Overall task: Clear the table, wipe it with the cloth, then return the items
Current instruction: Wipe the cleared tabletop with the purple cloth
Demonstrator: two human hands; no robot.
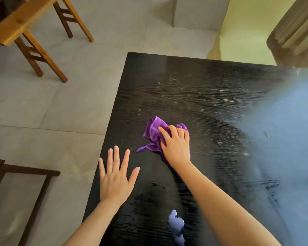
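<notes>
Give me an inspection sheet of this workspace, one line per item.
Surface: black table, wood-grained, pale specks and smears, glare on the right.
Job's things: purple cloth, bunched, on the table; removed items not in view.
Clutter: small dark crumbs near the front edge.
Grippers: right hand pressing on the cloth; left hand flat, fingers spread, at the table's left edge.
Cables: nothing seen.
Surroundings: tiled floor, wooden chair far left, dark frame near left, curtain far right.

Grey tiled floor [52,103], wooden chair [34,32] at left, curtain [295,29] against yellow wall [247,32].
</notes>
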